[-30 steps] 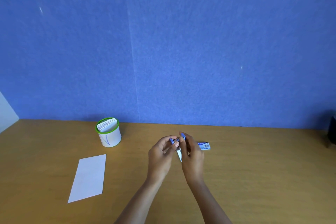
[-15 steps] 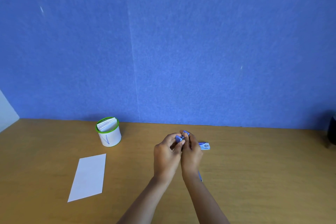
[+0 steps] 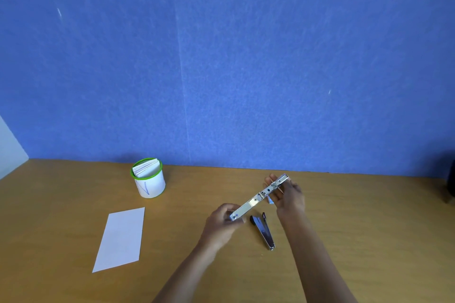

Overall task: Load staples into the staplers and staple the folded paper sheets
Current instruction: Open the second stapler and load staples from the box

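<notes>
My left hand (image 3: 222, 222) pinches one end of the unfolded silver stapler (image 3: 258, 198) and my right hand (image 3: 289, 195) grips the other, above the bench (image 3: 369, 229). A dark stapler (image 3: 264, 232) lies beneath it, and the folded paper (image 3: 120, 238) lies well to the left.

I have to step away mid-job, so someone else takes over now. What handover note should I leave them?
The left hand grips the near end of the silver stapler, swung fully open; the right hand pinches its far end.
The dark stapler lies on the table beneath.
A blue box peeks out behind the silver one.
One sheet lies at left; more stand in the cup.
Done: stapler opened.
Left: load staples, close, staple sheets.
</notes>
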Demonstrator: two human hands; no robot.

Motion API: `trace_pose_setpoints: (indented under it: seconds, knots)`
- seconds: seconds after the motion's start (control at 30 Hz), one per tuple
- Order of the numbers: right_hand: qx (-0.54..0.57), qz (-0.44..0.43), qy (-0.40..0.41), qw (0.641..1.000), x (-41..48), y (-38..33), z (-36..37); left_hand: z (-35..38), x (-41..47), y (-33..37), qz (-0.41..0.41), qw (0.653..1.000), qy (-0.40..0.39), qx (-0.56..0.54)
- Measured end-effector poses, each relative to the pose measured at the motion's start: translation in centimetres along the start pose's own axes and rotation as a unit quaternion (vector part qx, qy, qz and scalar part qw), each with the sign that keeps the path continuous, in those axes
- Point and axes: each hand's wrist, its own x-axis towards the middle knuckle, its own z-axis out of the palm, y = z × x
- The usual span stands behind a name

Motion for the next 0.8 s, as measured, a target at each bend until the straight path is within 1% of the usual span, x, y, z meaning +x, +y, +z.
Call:
trace_pose_setpoints:
  seconds: [0.07,0.1,0.23,0.33,0.4,0.47,0.53,0.63,0.73,0.8]
  knots:
    - [-0.016,-0.003,-0.018,1.000,-0.6,0.7,0.4,-0.3,0.0,0.4,-0.031,0.996,-0.087,-0.017]
    - [-0.031,-0.006,-0.024,0.999,-0.8,1.1,0.6,-0.4,0.0,0.9,-0.045,0.992,-0.111,-0.038]
    - [-0.162,-0.028,-0.043,0.986,-1.4,2.2,1.1,-0.7,0.3,2.1,-0.097,0.984,-0.134,-0.074]
    - [-0.274,-0.069,-0.068,0.957,-2.0,2.9,1.4,-0.4,0.8,2.1,-0.125,0.964,-0.136,-0.189]
    - [-0.344,-0.124,-0.075,0.928,-2.2,3.2,1.6,-0.2,1.0,2.2,-0.148,0.944,-0.119,-0.268]
    - [-0.392,-0.184,-0.067,0.899,-2.3,3.4,1.6,-0.1,1.1,2.1,-0.169,0.925,-0.106,-0.323]
    - [-0.419,-0.266,-0.058,0.866,-2.8,3.8,1.2,-0.2,1.3,1.9,-0.183,0.909,-0.104,-0.360]
    - [-0.440,-0.390,-0.068,0.806,-3.5,4.5,0.9,-0.2,1.3,1.8,-0.188,0.896,-0.105,-0.389]
    - [-0.488,-0.455,-0.058,0.743,-3.6,5.0,0.7,-0.2,1.4,1.7,-0.184,0.885,-0.110,-0.413]
    - [-0.508,-0.477,-0.044,0.716,-3.5,5.2,0.6,-0.2,1.5,1.7,-0.177,0.884,-0.116,-0.416]
